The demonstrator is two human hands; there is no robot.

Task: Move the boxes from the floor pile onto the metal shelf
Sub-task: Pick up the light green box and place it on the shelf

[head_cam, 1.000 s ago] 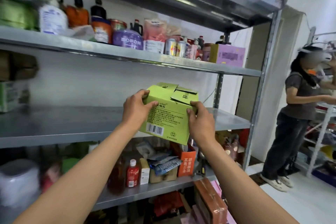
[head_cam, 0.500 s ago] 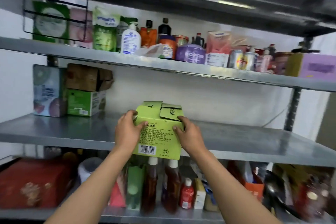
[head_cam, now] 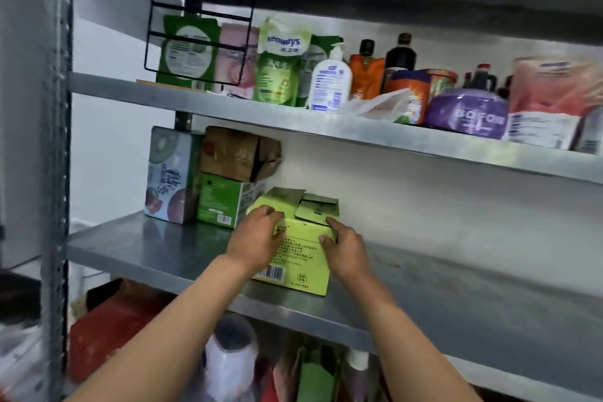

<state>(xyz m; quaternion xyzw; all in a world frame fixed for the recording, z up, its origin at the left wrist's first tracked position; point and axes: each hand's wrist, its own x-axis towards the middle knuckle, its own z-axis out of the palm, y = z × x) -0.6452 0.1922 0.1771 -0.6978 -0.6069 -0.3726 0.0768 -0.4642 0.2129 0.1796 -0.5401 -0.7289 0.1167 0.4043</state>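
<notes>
Both hands hold the lime-green box (head_cam: 300, 251) on the middle level of the metal shelf (head_cam: 156, 248). Its bottom front edge looks to be resting on the steel near the front lip, though whether the whole base sits flat cannot be told. The left hand (head_cam: 257, 240) curls over the box's upper left corner, fingers bent onto the top. The right hand (head_cam: 347, 250) grips the right side, thumb on the printed front and fingers hidden round the far edge.

The box stands upright, its printed face with the barcode turned toward the person and slightly rightward. Its top flaps are loose and stick up, pointing toward the back wall. Front and depth look about alike, so no long axis is plain.

Just beyond and left of the left hand stands a darker green box (head_cam: 225, 206), close to the held box's left rear corner; contact cannot be judged. A brown cardboard box (head_cam: 238, 153) sits on top of it, and a tall fruit-printed carton (head_cam: 169, 173) stands further left. To the right of the right hand the steel runs on bare. Above the hands, the next level carries pouches, a white pump bottle (head_cam: 331, 81), dark bottles and a purple tub (head_cam: 470, 117).
</notes>
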